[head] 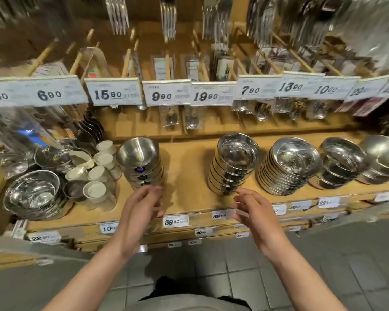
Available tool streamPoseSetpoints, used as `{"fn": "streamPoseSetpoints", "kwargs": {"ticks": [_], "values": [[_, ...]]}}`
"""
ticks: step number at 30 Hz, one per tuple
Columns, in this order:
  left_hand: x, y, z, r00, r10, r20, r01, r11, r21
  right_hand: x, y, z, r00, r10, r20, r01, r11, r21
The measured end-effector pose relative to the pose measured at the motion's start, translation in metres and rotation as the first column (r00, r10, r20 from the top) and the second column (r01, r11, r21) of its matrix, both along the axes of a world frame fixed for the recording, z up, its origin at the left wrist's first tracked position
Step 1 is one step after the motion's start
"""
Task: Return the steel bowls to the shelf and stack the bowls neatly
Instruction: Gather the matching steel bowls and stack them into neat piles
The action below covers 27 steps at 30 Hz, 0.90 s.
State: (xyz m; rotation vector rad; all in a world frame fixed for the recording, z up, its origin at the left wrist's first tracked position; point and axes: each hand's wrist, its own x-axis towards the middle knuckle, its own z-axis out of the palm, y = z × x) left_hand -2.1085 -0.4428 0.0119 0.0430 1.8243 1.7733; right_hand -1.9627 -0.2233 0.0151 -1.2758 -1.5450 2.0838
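A tall stack of steel bowls [142,162] stands on the wooden shelf [189,167], left of centre. A second stack of steel bowls [233,167] stands right of centre. My left hand [142,207] hovers just below the base of the left stack, fingers loosely curved and holding nothing. My right hand [252,209] hovers at the shelf's front edge, below the second stack, fingers relaxed and empty. A bare stretch of shelf lies between the two stacks.
More stacks of steel dishes [288,169] and bowls [341,164] stand to the right. White cups [97,173] and wide steel bowls [34,194] crowd the left. Price tags [166,93] and hanging packaged cutlery fill the rail above.
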Motion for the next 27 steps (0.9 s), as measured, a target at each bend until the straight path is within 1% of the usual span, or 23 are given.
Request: {"fn": "streamPoseSetpoints", "kwargs": {"ticks": [4,7,10,13,16,20,23,27], "values": [[0.021,0.04,0.006,0.994,-0.097,-0.044,0.098,0.995,0.024,0.042,0.033,0.007,0.997,-0.078,-0.03,0.078,0.997,0.011],[0.053,0.079,0.013,0.986,-0.159,-0.057,0.162,0.986,0.048,0.09,0.063,0.01,0.989,-0.143,-0.042,0.144,0.99,0.014],[0.093,0.127,0.016,0.971,-0.24,-0.017,0.241,0.97,0.035,0.15,0.097,0.015,0.974,-0.224,-0.037,0.225,0.974,0.03],[0.129,0.175,0.016,0.969,-0.246,0.039,0.243,0.968,0.058,0.206,0.133,0.016,0.957,-0.29,-0.026,0.291,0.956,0.036],[0.159,0.211,0.014,0.959,-0.275,0.062,0.271,0.96,0.073,0.246,0.159,0.013,0.945,-0.326,-0.031,0.327,0.944,0.043],[0.189,0.232,0.011,0.949,-0.314,0.025,0.313,0.949,0.043,0.278,0.174,0.01,0.944,-0.328,-0.04,0.329,0.944,0.028],[0.198,0.24,0.009,0.935,-0.354,0.014,0.354,0.935,0.032,0.286,0.18,0.007,0.943,-0.332,-0.032,0.333,0.943,0.029],[0.196,0.252,0.006,0.961,-0.273,0.056,0.276,0.958,-0.077,0.279,0.184,0.004,0.95,-0.311,-0.038,0.311,0.95,0.01]]}}
